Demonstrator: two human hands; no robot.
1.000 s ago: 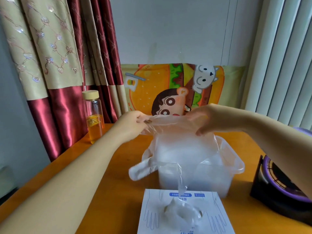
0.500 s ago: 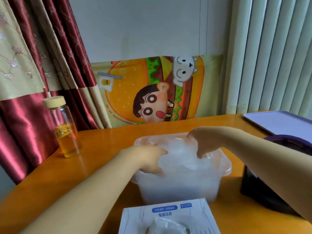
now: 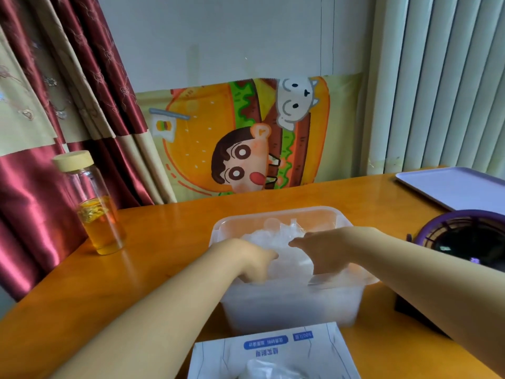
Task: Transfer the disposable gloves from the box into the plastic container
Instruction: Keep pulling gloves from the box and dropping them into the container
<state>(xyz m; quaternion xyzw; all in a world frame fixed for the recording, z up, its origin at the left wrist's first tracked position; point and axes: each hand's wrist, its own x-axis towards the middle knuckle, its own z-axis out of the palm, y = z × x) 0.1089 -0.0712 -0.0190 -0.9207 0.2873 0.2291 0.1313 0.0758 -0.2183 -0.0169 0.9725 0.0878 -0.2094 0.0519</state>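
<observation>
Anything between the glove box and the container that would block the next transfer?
Nothing visible. The box sits just on the near side of the container, which has no lid on. Only the left hand and right hand are in its opening, on the gloves.

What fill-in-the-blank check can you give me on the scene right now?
The plastic container holds a pile of clear ____.
The left hand and right hand both reach down into the ____.
The glass bottle stands to the container's ____.
Missing words: gloves; container; left.
</observation>
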